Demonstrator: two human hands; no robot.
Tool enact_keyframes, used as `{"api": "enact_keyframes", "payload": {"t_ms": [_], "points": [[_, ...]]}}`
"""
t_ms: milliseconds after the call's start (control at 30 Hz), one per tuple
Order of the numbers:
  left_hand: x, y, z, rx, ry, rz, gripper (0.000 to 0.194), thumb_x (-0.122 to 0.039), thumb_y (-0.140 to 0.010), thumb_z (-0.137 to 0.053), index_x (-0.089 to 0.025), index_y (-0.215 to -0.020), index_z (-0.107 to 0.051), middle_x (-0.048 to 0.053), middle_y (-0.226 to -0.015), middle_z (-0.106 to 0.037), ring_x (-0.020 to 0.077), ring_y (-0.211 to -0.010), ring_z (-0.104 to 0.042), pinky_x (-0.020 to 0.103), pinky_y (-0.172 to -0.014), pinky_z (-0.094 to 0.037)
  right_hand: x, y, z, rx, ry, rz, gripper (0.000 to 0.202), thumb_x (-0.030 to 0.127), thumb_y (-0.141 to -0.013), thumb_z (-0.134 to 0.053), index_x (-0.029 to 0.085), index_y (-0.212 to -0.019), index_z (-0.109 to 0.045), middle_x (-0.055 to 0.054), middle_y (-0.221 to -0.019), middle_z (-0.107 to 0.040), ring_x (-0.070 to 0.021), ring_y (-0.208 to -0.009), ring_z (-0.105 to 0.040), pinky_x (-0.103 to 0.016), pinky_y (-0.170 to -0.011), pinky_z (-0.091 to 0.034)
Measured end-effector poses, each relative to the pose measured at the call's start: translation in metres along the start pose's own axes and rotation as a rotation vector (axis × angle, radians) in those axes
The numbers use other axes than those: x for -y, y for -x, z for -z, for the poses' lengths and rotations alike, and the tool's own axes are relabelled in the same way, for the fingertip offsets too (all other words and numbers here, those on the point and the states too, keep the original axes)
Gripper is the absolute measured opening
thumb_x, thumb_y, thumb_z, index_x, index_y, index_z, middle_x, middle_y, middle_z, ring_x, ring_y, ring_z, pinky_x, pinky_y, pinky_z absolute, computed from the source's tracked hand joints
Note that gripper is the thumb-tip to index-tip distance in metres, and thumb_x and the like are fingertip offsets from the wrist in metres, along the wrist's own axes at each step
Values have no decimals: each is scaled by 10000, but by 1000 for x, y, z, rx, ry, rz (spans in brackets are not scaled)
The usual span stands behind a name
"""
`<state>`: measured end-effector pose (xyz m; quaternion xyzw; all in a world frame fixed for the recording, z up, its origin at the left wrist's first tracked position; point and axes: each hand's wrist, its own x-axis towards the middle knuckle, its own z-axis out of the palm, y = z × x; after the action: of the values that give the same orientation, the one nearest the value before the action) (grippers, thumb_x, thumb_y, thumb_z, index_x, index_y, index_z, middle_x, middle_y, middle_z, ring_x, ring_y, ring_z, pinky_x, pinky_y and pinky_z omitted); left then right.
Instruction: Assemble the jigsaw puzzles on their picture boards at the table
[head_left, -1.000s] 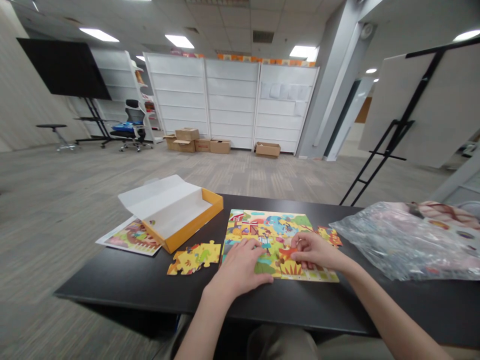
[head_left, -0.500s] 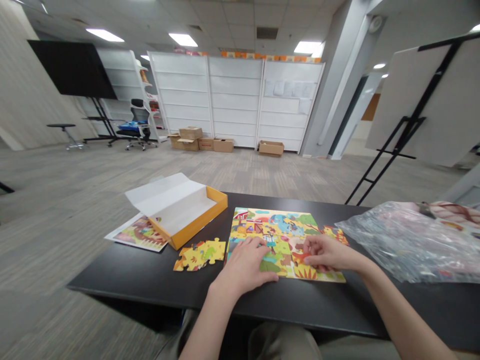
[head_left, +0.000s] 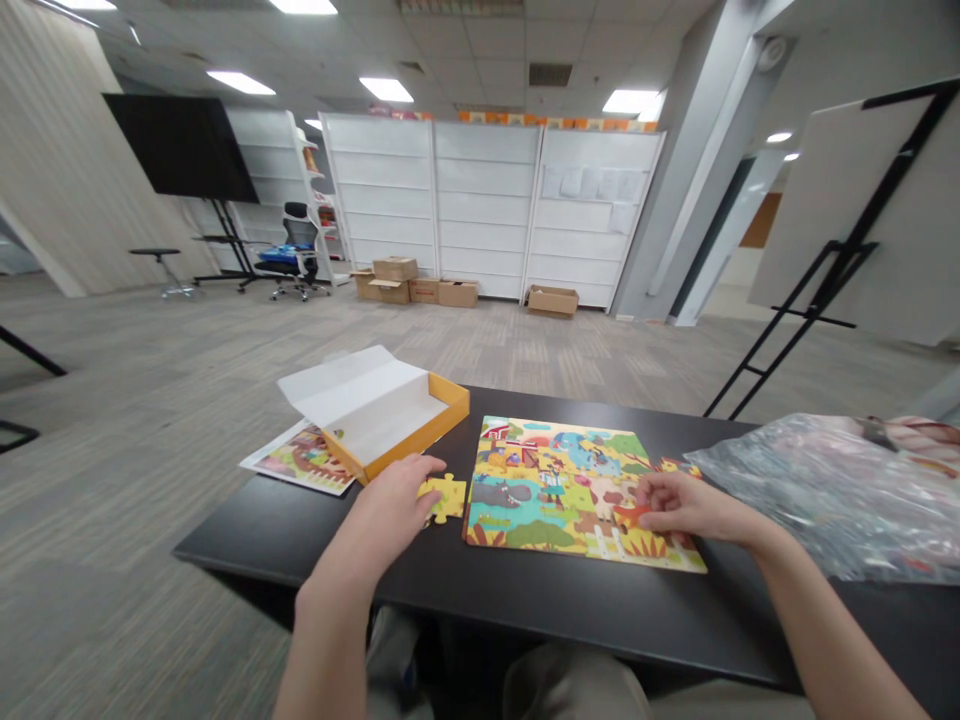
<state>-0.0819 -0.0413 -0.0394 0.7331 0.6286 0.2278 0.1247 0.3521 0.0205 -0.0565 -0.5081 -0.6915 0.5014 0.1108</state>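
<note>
A jigsaw puzzle [head_left: 517, 530] with farm and animal pictures lies largely put together on the black table. My left hand [head_left: 390, 515] rests over the loose puzzle pieces [head_left: 448, 497] left of it, fingers stretched out and apart, covering most of the pile. My right hand [head_left: 679, 505] is at the puzzle's right side by the cow picture, its fingers curled in and thumb close to them. An orange-red patch shows at those fingertips; whether it is printed or held I cannot make out.
A yellow open box [head_left: 409, 440] with a white inside stands at the table's back left, partly over a picture sheet [head_left: 304, 460]. A few more pieces [head_left: 675, 466] lie beyond my right hand. Clear plastic wrapping [head_left: 817, 500] covers the table's right side.
My left hand has moved left, off the puzzle and onto the loose pieces, uncovering the hippo picture. My right hand keeps about the same place on the puzzle. The view has shifted slightly.
</note>
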Motion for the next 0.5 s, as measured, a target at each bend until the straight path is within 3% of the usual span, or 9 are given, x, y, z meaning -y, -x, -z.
{"api": "enact_keyframes", "payload": {"t_ms": [167,333,500], "points": [[10,7,-1,88,-56,28,442,-178,-786,-671,-163,-1228,-663,108,-1270,-680,283,-1218,-579,409,-1080,-434,-5,6,8,49,-19,-9,466,550,-711,-811,188,-840,-546,39,-637,-550,-81,-504,-482,-198,-448,-394],[7,6,-5,106,-40,11,439,-182,-800,-667,-185,-1239,-663,106,-1282,-678,277,-1232,-579,401,-1088,-425,-12,10,16,46,15,20,446,540,-723,-806,182,-853,-574,36,-634,-526,-89,-554,-444,-206,-474,-327],[15,7,-8,119,-55,-11,447,-156,-806,-643,-209,-1250,-646,90,-1306,-660,274,-1230,-576,416,-1077,-421,-3,12,15,16,66,-1,493,594,-667,-815,174,-833,-617,3,-646,-570,-121,-587,-478,-234,-499,-346]]}}
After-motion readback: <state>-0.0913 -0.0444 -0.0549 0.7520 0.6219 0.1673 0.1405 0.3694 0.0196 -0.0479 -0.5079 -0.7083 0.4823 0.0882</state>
